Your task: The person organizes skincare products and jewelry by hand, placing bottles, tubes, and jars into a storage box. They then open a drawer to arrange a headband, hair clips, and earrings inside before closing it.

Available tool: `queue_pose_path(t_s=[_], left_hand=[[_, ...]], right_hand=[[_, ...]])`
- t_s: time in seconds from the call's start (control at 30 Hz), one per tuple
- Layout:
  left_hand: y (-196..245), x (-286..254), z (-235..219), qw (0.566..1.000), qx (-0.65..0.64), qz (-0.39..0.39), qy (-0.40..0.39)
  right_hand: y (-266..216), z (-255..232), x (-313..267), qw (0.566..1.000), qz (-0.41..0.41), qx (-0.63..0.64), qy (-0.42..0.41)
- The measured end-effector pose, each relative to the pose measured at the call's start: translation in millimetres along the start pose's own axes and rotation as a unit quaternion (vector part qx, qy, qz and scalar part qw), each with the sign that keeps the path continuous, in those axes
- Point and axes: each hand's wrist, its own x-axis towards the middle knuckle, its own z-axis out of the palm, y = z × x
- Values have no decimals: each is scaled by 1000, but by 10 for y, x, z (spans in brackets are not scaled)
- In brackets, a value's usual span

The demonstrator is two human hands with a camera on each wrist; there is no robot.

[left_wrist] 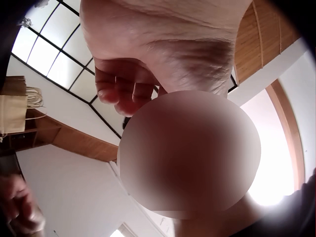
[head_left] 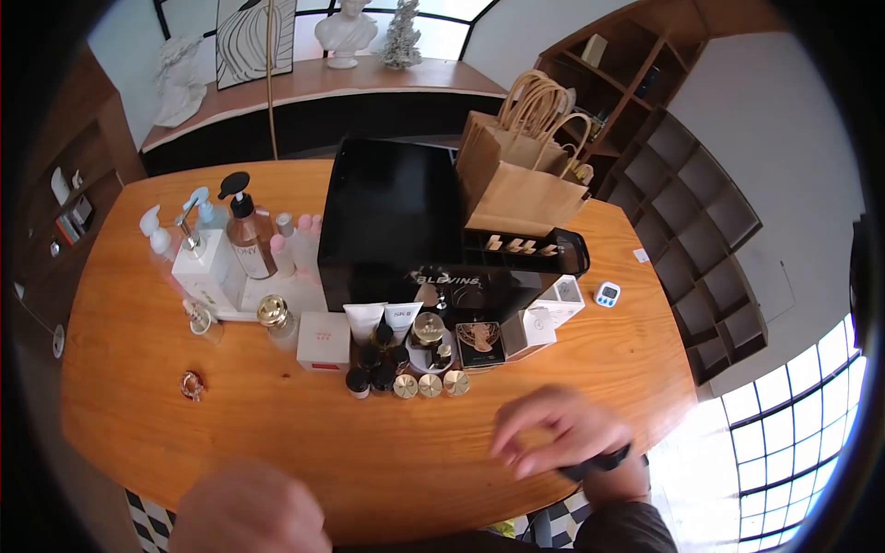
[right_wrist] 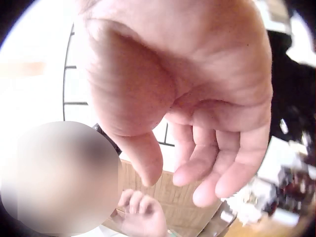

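Observation:
The left hand point(head_left: 249, 509) is blurred at the bottom left of the head view, over the table's near edge. In the left wrist view that hand point(left_wrist: 163, 44) has its fingers loosely curled, with nothing seen in them. Above the table's front right part is the right hand point(head_left: 562, 431), thumb and fingers bent with a gap between. The right wrist view shows this hand point(right_wrist: 182, 74) with relaxed fingers and nothing held. Nearest to it stand gold-capped jars point(head_left: 430, 385) and a black-and-gold compact box point(head_left: 480, 344), apart from the hand.
A black case point(head_left: 396, 203) stands mid-table, paper bags point(head_left: 516, 189) behind it on the right. Pump bottles point(head_left: 251, 230) and a white box point(head_left: 324, 341) are at left. A hair tie-like item point(head_left: 192, 385) lies at front left, a small timer point(head_left: 607, 295) at right.

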Motion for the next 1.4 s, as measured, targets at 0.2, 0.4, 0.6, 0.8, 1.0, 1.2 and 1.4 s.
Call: queue_pose_path(t_s=[0.2,0.4,0.6,0.8,1.0,1.2,1.4], left_hand=[[-721,123,731,961,-26,-262,84],[-1666,-286,1438,859,-153,-483,-73],[-2019,-606,1522,834,-222,-504,-32],[-2052,-621,1482,791,-286,-541,-18],[-2067,-638,1477,793,-293,-534,-18],[-1990,-548,1438,789,-267,-552,-35],[-2122,-722,1564,797,-284,-533,-14]], right_hand=[[-872,-1044,279,808,-58,-409,420],[-891,-1583,684,719,-107,-602,332],[-790,-1772,768,739,-59,-601,299],[-768,-1730,716,732,-88,-589,329],[-765,-1545,642,696,-181,-600,350],[-753,-1299,505,578,-253,-705,324],[-653,-1208,474,571,-261,-700,340]])
